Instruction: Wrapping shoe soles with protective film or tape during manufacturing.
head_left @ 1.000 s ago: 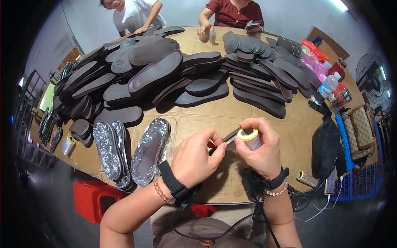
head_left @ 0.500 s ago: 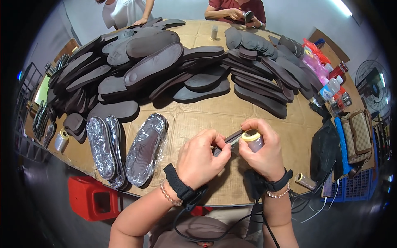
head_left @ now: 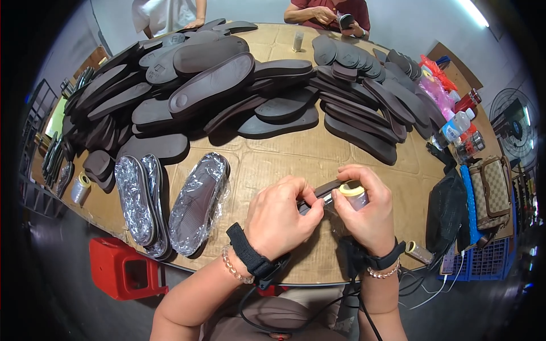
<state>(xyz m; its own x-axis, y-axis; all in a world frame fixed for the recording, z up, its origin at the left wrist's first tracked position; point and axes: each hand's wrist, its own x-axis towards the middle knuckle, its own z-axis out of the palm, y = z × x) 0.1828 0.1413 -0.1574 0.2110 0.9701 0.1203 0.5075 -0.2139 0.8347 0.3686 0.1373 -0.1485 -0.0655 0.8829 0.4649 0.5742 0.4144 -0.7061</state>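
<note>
Edge-up between my hands is a dark brown shoe sole (head_left: 328,188), mostly hidden by my fingers. My left hand (head_left: 277,211) pinches its near end between thumb and fingers. Curled around a small roll of clear film (head_left: 356,199) with a yellow core, my right hand (head_left: 372,211) keeps it close against the sole's far end. A little film seems to stretch across the sole, though it is hard to make out. To the left of my hands lie film-wrapped soles: one single wrapped sole (head_left: 199,204) and a stacked wrapped pair (head_left: 135,199).
A big heap of bare dark soles (head_left: 210,85) covers the table's far half. Other film rolls lie at left (head_left: 81,188) and right (head_left: 419,252). A bottle (head_left: 456,125), black bag (head_left: 445,207) and checked bag (head_left: 491,193) line the right edge. Two people stand opposite.
My right hand and the film roll have shifted slightly right, and more of the sole's upper edge shows between my hands. The view has moved a little. Both grips stay the same.
</note>
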